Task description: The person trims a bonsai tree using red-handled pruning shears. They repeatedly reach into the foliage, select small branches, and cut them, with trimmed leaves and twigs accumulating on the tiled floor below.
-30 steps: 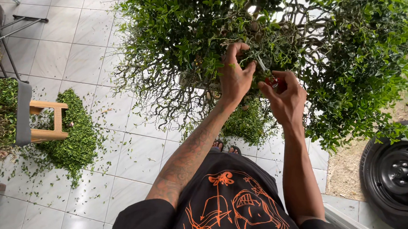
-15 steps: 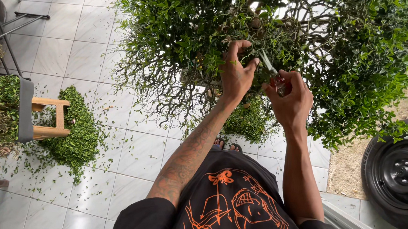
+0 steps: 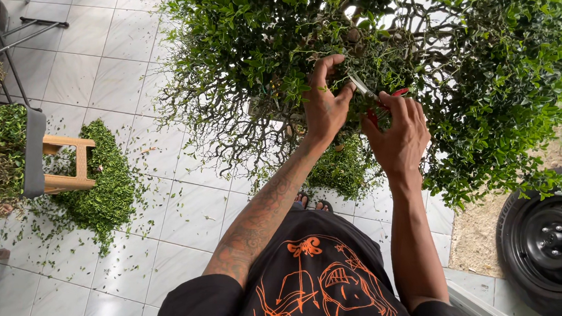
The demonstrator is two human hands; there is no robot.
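Hands at the bush

Sleeves of a black shirt (image 3: pixel 323 295) with an orange print sit nearest. Above them, the right hand (image 3: pixel 399 137) has its fingers clamped on red-handled scissors (image 3: pixel 373 95), whose blades point toward the left hand (image 3: pixel 325 105). That hand's fingers pinch what seems a twig of the leafy bush (image 3: pixel 500 95). Farther left, green clippings (image 3: pixel 101 187) lie heaped on the tiled floor (image 3: pixel 176 216).

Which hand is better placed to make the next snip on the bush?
Probably the right hand: it holds the red-handled scissors, blades pointing into the bush. The left hand only pinches twigs beside the blades, so it suits steadying them.
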